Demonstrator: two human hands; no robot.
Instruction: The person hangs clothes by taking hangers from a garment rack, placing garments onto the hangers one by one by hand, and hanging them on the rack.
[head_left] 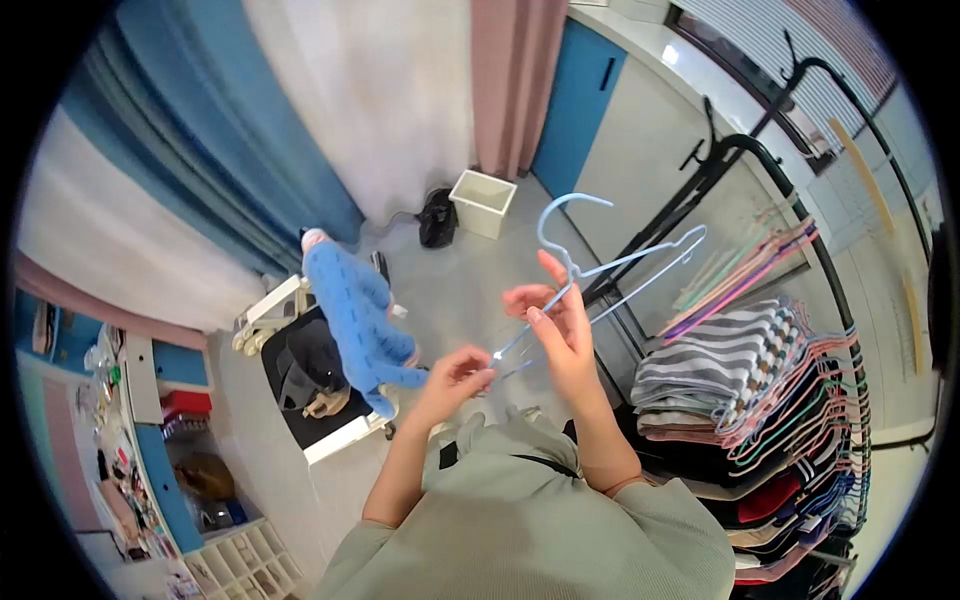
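A light-blue clothes hanger [625,262] is held up in front of my body, tilted, its hook toward the top. My left hand [455,385] is closed, with thumb and fingers pinched at the hanger's lower left end. My right hand [562,325] holds the hanger near its neck, the thumb and fingers partly around its bar. No garment hangs on the hanger. Just right of my right hand, several pastel hangers [740,275] hang together on a black clothes rack [830,260].
Folded striped clothes [715,365] and many hung garments crowd the rack. On the left, a fuzzy blue dashed textile [360,320] lies across a black-seated chair [330,425] with a dark cap [312,365]. A white bin [482,203] and black bag [437,218] stand by curtains [380,100].
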